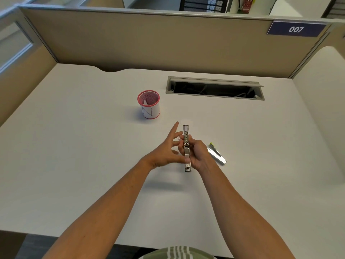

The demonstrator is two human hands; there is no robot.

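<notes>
The metal stapler frame (186, 136) is held above the table (84, 156), the right hand (200, 154) curled round it. The left hand (164, 150), fingers spread, touches its side. A loose stapler cover (216, 154) lies just right of it, and a red mesh cup (149, 107) stands farther back.

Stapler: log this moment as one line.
right hand grips metal stapler over desk | left hand fingers spread beside it | silver piece lies right of hands | red mesh cup behind

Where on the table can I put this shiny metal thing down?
The white desk is bare left of the left hand, nearer than the red mesh cup. Crowded: right of the right hand, where a silver metal piece lies.
</notes>
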